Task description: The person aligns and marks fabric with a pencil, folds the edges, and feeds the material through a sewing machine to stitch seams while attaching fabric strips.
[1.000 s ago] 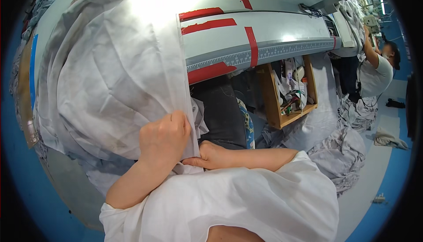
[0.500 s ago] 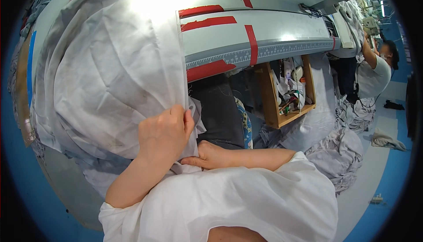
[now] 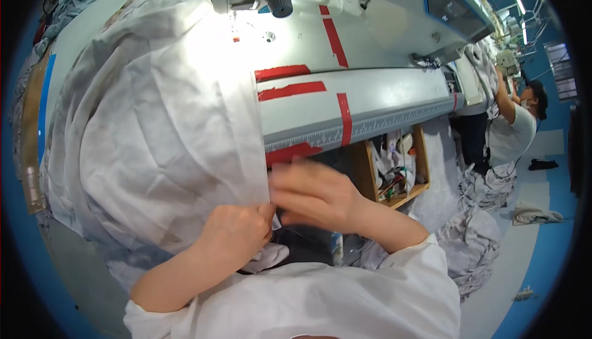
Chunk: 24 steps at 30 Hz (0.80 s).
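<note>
- The white fabric [image 3: 154, 148] lies in a big rumpled heap over the left of the counter [image 3: 345, 101], its near edge hanging off toward the person.
- It looks thin, soft and light, so it would likely fold and slide easily; the straight right hem seems the best place to take hold, since the bulk would just bunch up.
- The left hand [image 3: 237, 234] comes up from the near edge, forearm bare, fingers closed in a pinch on the fabric's near right corner.
- The right hand [image 3: 314, 194] reaches in from the right, just beside the left and at the same corner; it is blurred, so whether it grips the fabric cannot be told.
- A sewing machine [image 3: 345, 0] stands at the far side, red tape strips [image 3: 283, 83] mark the counter, and a wooden shelf [image 3: 394, 169] sits below it to the right.
- Another person [image 3: 512, 129] works far right.
</note>
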Tool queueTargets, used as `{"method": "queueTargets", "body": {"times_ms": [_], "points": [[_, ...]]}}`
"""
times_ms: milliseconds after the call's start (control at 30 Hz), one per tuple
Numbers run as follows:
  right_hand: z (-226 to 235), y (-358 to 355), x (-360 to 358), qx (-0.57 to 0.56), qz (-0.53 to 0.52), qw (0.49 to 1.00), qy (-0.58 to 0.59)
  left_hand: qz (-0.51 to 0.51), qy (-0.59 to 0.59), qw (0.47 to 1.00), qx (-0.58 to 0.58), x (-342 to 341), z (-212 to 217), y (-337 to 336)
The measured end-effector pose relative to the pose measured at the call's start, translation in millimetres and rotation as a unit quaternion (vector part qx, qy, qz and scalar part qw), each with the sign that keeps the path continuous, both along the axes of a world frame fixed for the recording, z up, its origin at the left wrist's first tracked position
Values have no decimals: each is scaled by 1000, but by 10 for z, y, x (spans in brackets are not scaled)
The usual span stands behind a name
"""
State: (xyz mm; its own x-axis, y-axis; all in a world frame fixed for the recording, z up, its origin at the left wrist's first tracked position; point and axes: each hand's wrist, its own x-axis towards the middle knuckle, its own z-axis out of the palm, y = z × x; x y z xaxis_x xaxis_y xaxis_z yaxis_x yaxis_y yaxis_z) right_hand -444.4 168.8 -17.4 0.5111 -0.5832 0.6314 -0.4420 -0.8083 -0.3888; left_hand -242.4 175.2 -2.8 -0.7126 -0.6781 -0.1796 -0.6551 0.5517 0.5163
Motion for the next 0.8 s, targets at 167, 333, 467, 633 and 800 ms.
{"method": "queueTargets", "body": {"times_ms": [167, 333, 467, 633, 800], "points": [[-401, -246, 137, 59, 185, 981, 18, 135, 254, 948, 137, 90, 247, -845], [-571, -164, 87, 75, 192, 978, 9, 318, 287, 900, -80, 296, -202, -2382], [-399, -317, 46, 82, 194, 977, 41, 286, 216, 866, -349, 406, -531, -3075], [-225, -449, 82, 127, 192, 972, 41, 308, 196, 889, -274, 388, -348, -3365], [-188, -548, 21, 154, 195, 968, 43, 358, 150, 896, -214, 465, -266, -3606]]}}
